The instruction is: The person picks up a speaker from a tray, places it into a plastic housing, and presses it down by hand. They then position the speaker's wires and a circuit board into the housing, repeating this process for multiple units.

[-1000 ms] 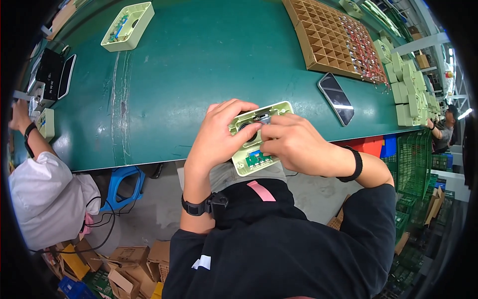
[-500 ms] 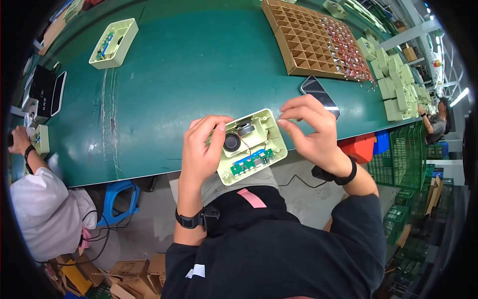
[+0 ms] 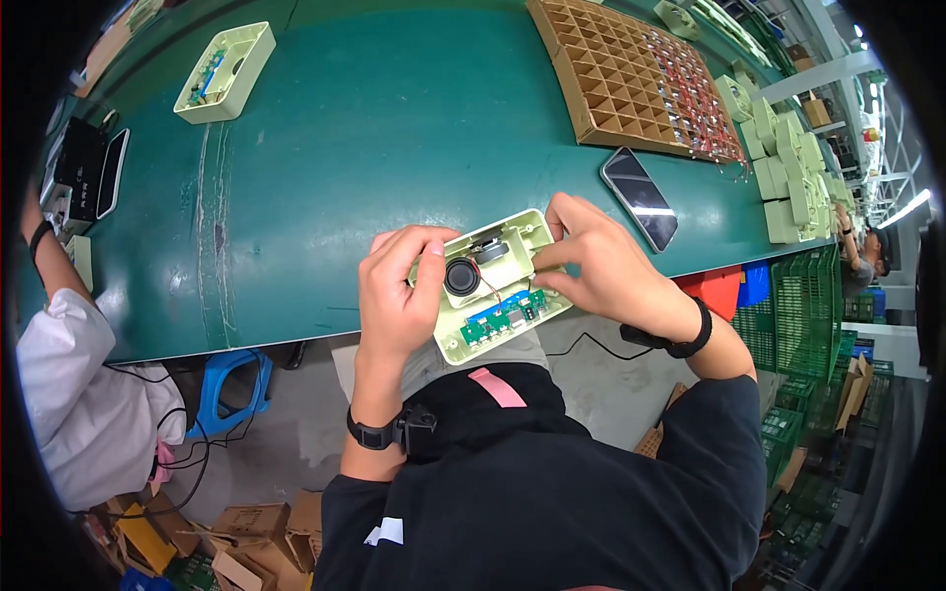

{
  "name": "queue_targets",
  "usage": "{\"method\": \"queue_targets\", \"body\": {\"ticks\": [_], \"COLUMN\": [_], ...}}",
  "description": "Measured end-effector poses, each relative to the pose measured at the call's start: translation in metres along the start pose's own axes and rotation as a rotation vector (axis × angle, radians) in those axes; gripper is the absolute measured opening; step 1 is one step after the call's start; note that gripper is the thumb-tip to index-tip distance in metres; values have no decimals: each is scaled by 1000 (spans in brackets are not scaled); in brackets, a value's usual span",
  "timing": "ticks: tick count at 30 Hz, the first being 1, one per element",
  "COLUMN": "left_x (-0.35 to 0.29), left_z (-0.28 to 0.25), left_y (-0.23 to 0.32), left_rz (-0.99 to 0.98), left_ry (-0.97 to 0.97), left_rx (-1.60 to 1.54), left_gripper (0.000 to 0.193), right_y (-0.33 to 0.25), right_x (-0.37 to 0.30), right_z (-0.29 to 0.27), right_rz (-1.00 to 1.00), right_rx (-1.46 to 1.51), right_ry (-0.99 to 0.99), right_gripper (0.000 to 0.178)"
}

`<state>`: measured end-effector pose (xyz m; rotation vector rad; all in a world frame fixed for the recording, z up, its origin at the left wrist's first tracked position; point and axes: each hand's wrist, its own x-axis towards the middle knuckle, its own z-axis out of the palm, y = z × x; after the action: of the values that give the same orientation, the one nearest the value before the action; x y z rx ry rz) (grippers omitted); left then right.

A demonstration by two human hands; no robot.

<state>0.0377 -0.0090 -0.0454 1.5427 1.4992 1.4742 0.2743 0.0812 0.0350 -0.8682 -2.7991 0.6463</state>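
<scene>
Your left hand (image 3: 394,295) and right hand (image 3: 591,261) both grip the open casing (image 3: 493,286) (circuit board up), its length running from 7 to 1 o'clock.

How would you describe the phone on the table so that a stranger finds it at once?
Start at the long green table and go to its near edge, just right of the right hand. The phone lies flat there, below the brown cardboard grid tray. It alone is a thin dark glossy slab; the nearby housings are pale green.
</scene>
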Motion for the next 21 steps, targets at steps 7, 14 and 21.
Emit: {"method": "queue_targets", "body": {"ticks": [7, 14, 21], "left_x": [0, 0, -1], "left_z": [1, 1, 2], "left_y": [-2, -6, -2], "left_rz": [35, 57, 20], "left_ry": [56, 36, 34], "left_rx": [-20, -1, -24], "left_gripper": [19, 24, 20], "right_y": [-12, -7, -11], "right_x": [-7, -7, 0], "right_z": [-12, 0, -4], "right_rz": [-57, -46, -212], "right_rx": [30, 479, 250], "right_ry": [197, -65, -81], "right_gripper": [15, 10, 10]}}
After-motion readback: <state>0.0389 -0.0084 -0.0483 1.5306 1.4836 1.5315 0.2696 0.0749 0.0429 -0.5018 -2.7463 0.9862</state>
